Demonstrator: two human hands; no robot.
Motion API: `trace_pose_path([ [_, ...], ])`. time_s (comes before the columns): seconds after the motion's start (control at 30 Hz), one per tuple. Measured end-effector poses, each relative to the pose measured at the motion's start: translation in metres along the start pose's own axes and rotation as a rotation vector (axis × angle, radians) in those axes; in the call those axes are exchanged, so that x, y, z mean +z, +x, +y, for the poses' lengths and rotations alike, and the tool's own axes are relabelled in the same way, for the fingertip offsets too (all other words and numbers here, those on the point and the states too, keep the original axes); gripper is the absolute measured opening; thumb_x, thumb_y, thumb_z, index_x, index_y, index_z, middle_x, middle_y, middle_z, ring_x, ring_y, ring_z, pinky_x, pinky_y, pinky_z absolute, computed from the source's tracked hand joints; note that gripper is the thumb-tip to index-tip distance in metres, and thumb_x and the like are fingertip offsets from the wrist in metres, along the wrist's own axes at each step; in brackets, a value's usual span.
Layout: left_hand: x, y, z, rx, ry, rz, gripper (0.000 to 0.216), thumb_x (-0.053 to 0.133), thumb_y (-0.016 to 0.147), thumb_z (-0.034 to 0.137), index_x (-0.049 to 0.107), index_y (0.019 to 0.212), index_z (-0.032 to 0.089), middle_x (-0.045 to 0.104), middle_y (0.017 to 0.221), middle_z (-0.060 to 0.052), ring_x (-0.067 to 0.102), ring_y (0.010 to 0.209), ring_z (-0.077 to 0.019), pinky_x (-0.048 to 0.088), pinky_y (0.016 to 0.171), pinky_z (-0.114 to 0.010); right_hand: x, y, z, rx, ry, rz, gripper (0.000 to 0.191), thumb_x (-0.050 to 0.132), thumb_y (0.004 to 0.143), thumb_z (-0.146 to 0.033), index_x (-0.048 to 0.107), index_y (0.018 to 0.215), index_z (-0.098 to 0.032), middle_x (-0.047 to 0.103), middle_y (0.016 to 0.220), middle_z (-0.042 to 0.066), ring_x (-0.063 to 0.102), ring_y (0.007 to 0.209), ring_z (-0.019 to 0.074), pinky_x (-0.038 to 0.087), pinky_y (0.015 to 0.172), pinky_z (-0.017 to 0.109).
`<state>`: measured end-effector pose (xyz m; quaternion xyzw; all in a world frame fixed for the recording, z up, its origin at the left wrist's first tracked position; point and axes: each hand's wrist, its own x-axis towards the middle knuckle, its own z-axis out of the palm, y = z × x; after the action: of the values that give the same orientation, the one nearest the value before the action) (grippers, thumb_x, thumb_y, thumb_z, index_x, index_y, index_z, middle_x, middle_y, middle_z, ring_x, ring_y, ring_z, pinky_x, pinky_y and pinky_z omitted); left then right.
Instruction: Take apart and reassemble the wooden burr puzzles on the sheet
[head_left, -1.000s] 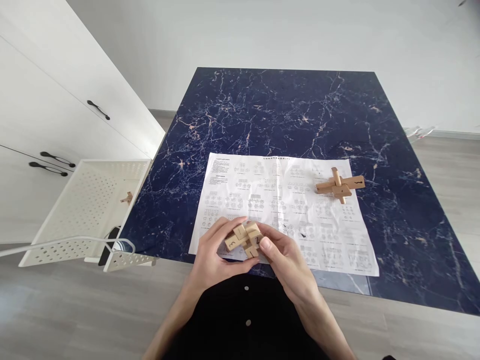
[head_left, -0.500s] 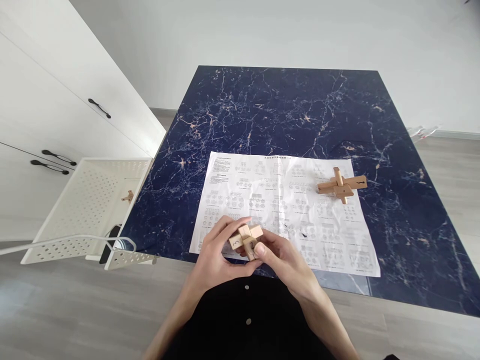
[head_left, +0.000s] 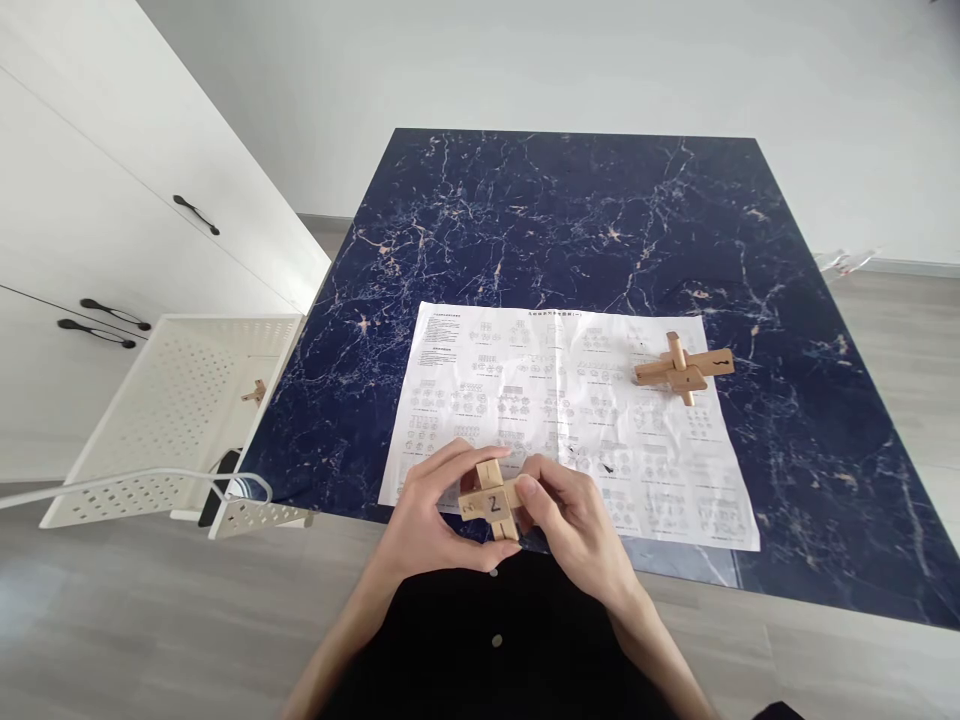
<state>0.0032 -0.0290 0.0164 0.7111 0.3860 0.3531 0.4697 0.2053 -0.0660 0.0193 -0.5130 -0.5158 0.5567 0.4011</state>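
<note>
Both my hands hold a small wooden cross-shaped puzzle [head_left: 493, 500] over the near edge of the table; a piece facing me is marked "2". My left hand [head_left: 427, 520] wraps its left side with the fingers curled over the top. My right hand [head_left: 570, 525] grips its right side, thumb pressed against the wood. A second wooden cross puzzle [head_left: 681, 366] lies on the far right part of a printed instruction sheet [head_left: 570, 420], well beyond my hands.
The sheet lies on a dark blue marble-patterned table [head_left: 570, 220]. A white perforated rack [head_left: 180, 410] with a small wooden piece [head_left: 255, 392] in it stands left of the table, beside white cabinets [head_left: 97, 210]. Grey floor lies below.
The puzzle has been turned in my hands, so the face marked "2" now points toward me. Both hands have dropped slightly toward me. The far puzzle has not moved.
</note>
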Motion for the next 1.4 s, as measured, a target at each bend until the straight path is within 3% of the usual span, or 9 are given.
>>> trace_pose_path([
  [0.13, 0.001, -0.001, 0.005, -0.001, 0.019, -0.043, 0.082, 0.094, 0.072, 0.021, 0.066, 0.148, 0.039, 0.063, 0.096, 0.002, 0.060, 0.083, -0.0174, 0.054, 0.076, -0.031, -0.002, -0.002, -0.001, 0.116, 0.091, -0.065, 0.057, 0.053, 0.111, -0.063, 0.050, 0.070, -0.023, 0.052, 0.055, -0.004, 0.045, 0.052, 0.0132, 0.037, 0.057, 0.031],
  [0.27, -0.002, 0.003, 0.005, -0.075, 0.014, -0.090, 0.093, 0.097, 0.076, 0.036, 0.055, 0.159, 0.040, 0.066, 0.109, -0.001, 0.063, 0.093, -0.0215, 0.057, 0.086, -0.038, -0.008, -0.004, -0.002, 0.145, 0.137, -0.003, 0.054, 0.055, 0.111, -0.062, 0.056, 0.073, -0.023, 0.057, 0.061, -0.002, 0.052, 0.057, 0.0150, 0.042, 0.060, 0.031],
  [0.37, -0.002, 0.005, 0.001, -0.123, -0.003, -0.097, 0.102, 0.096, 0.079, 0.047, 0.044, 0.166, 0.039, 0.067, 0.118, -0.004, 0.064, 0.096, -0.0222, 0.058, 0.091, -0.042, -0.020, -0.006, -0.002, 0.142, 0.285, 0.141, 0.052, 0.056, 0.111, -0.058, 0.059, 0.073, -0.023, 0.057, 0.063, -0.001, 0.053, 0.058, 0.0148, 0.047, 0.062, 0.031],
  [0.53, 0.000, 0.008, -0.005, -0.130, 0.008, -0.135, 0.075, 0.084, 0.094, 0.038, 0.048, 0.161, 0.037, 0.067, 0.116, -0.003, 0.063, 0.090, -0.0182, 0.058, 0.089, -0.040, -0.048, -0.013, 0.000, 0.159, 0.765, 0.412, 0.033, 0.070, 0.103, -0.049, 0.065, 0.084, -0.022, 0.051, 0.072, -0.004, 0.037, 0.047, 0.0068, 0.040, 0.044, 0.021],
  [0.73, -0.001, 0.009, -0.007, -0.137, 0.021, -0.158, 0.057, 0.076, 0.103, 0.037, 0.053, 0.155, 0.038, 0.067, 0.117, -0.001, 0.064, 0.089, -0.0162, 0.059, 0.088, -0.038, -0.064, -0.015, 0.004, 0.151, 0.939, 0.640, 0.024, 0.082, 0.096, -0.042, 0.072, 0.100, -0.021, 0.048, 0.079, -0.005, 0.030, 0.050, 0.0049, 0.034, 0.035, 0.012],
  [0.83, -0.001, 0.009, -0.007, -0.144, 0.023, -0.157, 0.050, 0.072, 0.106, 0.038, 0.055, 0.153, 0.037, 0.067, 0.116, -0.002, 0.064, 0.089, -0.0160, 0.059, 0.089, -0.037, -0.056, -0.017, 0.007, 0.138, 0.792, 0.595, 0.029, 0.076, 0.100, -0.050, 0.071, 0.101, -0.022, 0.051, 0.079, -0.004, 0.033, 0.050, 0.0066, 0.032, 0.035, 0.015],
  [0.93, 0.000, 0.011, -0.005, -0.165, 0.037, -0.154, 0.044, 0.070, 0.107, 0.039, 0.059, 0.150, 0.035, 0.069, 0.113, -0.002, 0.065, 0.089, -0.0162, 0.060, 0.087, -0.036, -0.041, -0.019, 0.011, 0.092, 0.445, 0.506, 0.030, 0.070, 0.105, -0.048, 0.065, 0.088, -0.024, 0.054, 0.073, -0.003, 0.046, 0.053, 0.0110, 0.042, 0.045, 0.022],
  [1.17, 0.002, 0.016, 0.001, -0.197, 0.065, -0.121, 0.033, 0.065, 0.109, 0.036, 0.067, 0.142, 0.030, 0.074, 0.106, -0.002, 0.068, 0.091, -0.0175, 0.060, 0.084, -0.033, -0.017, -0.020, 0.022, 0.003, -0.304, 0.227, 0.022, 0.056, 0.112, -0.041, 0.069, 0.103, -0.026, 0.071, 0.086, 0.003, 0.063, 0.071, 0.0204, 0.051, 0.067, 0.034],
  [1.4, 0.002, 0.016, 0.001, -0.213, 0.077, -0.117, 0.030, 0.063, 0.110, 0.038, 0.069, 0.139, 0.029, 0.076, 0.107, -0.003, 0.071, 0.093, -0.0181, 0.061, 0.083, -0.032, -0.018, -0.019, 0.023, 0.003, -0.325, 0.230, 0.025, 0.055, 0.113, -0.044, 0.069, 0.102, -0.026, 0.070, 0.085, 0.003, 0.061, 0.071, 0.0203, 0.051, 0.065, 0.033],
])
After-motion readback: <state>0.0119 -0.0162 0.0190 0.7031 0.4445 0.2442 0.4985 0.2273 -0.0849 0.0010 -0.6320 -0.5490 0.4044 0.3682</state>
